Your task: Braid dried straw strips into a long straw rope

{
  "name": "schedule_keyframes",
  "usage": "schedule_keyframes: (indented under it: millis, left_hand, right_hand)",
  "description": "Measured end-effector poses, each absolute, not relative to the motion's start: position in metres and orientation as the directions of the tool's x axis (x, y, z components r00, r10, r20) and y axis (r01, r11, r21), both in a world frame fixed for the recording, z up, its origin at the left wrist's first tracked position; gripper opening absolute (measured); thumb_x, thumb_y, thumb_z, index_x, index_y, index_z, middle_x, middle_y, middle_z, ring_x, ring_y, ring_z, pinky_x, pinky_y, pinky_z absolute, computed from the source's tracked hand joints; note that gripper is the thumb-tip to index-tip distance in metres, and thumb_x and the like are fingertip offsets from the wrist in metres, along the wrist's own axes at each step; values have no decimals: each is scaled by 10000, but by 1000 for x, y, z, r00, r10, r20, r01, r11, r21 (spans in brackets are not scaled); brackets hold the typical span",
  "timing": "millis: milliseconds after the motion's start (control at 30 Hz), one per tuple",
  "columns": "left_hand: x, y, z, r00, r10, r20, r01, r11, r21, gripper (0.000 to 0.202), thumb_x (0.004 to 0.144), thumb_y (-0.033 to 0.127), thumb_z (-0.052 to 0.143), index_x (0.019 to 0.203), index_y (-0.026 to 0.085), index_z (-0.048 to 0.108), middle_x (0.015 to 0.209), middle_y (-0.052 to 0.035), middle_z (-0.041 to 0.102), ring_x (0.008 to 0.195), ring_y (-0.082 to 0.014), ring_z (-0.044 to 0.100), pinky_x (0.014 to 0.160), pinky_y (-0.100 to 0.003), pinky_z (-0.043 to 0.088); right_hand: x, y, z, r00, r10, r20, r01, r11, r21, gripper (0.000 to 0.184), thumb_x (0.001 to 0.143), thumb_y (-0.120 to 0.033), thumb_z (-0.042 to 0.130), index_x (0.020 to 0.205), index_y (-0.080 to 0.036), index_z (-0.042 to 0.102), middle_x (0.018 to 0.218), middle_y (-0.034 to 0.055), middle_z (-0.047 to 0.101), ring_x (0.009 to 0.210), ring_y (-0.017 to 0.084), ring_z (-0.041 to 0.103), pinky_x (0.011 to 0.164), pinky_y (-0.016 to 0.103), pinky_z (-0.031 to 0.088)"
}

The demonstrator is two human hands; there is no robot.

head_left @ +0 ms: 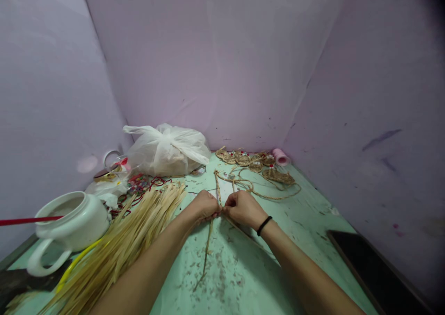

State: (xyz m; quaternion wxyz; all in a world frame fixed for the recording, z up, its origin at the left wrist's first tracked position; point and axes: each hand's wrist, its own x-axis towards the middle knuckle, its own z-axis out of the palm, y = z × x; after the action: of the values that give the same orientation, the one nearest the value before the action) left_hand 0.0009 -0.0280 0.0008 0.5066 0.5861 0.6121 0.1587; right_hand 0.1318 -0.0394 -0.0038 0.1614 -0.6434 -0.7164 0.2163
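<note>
Three lilac walls (215, 74) are seen closing in the green tabletop (306, 222) on the left, far and right sides. Bare surface is found mainly in the near middle, under the forearms, and along the right as far as a dark slab (368, 264) laid at the near right edge. The left side is taken up by a bundle of straw strips (132, 236), fanned toward the middle, and by a white pot (73, 222) just beside it. A white plastic bag (167, 150) is set against the far wall, and woven pieces (257, 162) and a pink spool (280, 157) are gathered in the far right corner.

The straw braid (218, 192) is held at the middle of the tabletop, where the two hands are set just beside each other. The left hand (206, 207) and the right hand (243, 208) are both closed on it, with the fingers curled in. The braid is thin and pale tan. Its plaited part is stretched away from the hands toward the far side, and loose strands (207, 245) are trailed toward the near edge, lying on the tabletop.
</note>
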Motion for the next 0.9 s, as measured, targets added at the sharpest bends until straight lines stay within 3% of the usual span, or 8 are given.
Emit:
schedule_keyframes:
  millis: [233, 367, 500, 600, 667, 767, 900]
  left_hand:
    - [4, -25, -8, 168, 830, -532, 415, 430, 802, 159, 553, 169, 517, 418, 131, 442, 312, 25, 361, 296, -53, 306, 333, -181, 171]
    - [-3, -20, -14, 227, 833, -504, 405, 390, 827, 111, 519, 155, 501, 422, 131, 452, 328, 21, 380, 291, -56, 306, 322, -187, 147]
    - [-11, -15, -19, 280, 835, -474, 373, 360, 855, 83, 492, 179, 532, 464, 133, 470, 371, 36, 402, 301, -41, 288, 320, -183, 118]
    - [-15, -13, -20, 369, 813, -451, 297, 357, 886, 90, 497, 203, 538, 502, 141, 474, 392, 49, 402, 307, -33, 281, 325, -178, 97]
    - [-16, -11, -21, 402, 803, -440, 280, 350, 894, 92, 501, 213, 537, 520, 144, 478, 394, 53, 398, 303, -32, 273, 327, -179, 88]
    - [-18, -10, -24, 412, 803, -432, 301, 327, 896, 93, 513, 222, 531, 534, 143, 487, 405, 50, 407, 298, -32, 267, 328, -181, 91]
    - [-19, -9, -24, 392, 813, -430, 355, 298, 886, 84, 515, 212, 528, 549, 137, 510, 419, 45, 421, 310, -37, 285, 327, -180, 114]
  right_hand:
    - [109, -63, 14, -74, 997, 4, 959, 73, -272, 167, 635, -235, 531, 646, -152, 676, 672, 128, 652, 619, 194, 579, 481, 243, 294]
    - [104, -68, 13, -118, 993, 14, 964, 118, -237, 167, 633, -184, 512, 670, -154, 671, 697, 127, 652, 630, 198, 579, 493, 248, 297]
    - [120, -58, 18, -153, 987, -45, 903, 121, -413, 123, 624, -210, 533, 569, -157, 629, 564, 65, 604, 560, 157, 543, 464, 230, 286]
    - [130, -47, 19, -2, 998, -69, 761, -43, -648, 134, 665, -193, 496, 583, -141, 587, 570, 47, 586, 541, 129, 529, 448, 207, 321]
    - [130, -43, 15, 15, 970, -245, 543, -213, -812, 111, 677, -160, 471, 624, -132, 564, 604, 47, 591, 530, 119, 534, 437, 197, 365]
    - [124, -42, 5, -137, 879, -456, 268, -410, -872, 96, 665, -119, 454, 613, -120, 534, 575, 39, 576, 483, 106, 526, 424, 203, 417]
    - [121, -40, -7, -154, 893, -422, 238, -381, -893, 112, 632, -106, 475, 526, -114, 506, 461, -12, 494, 357, 51, 404, 341, 164, 352]
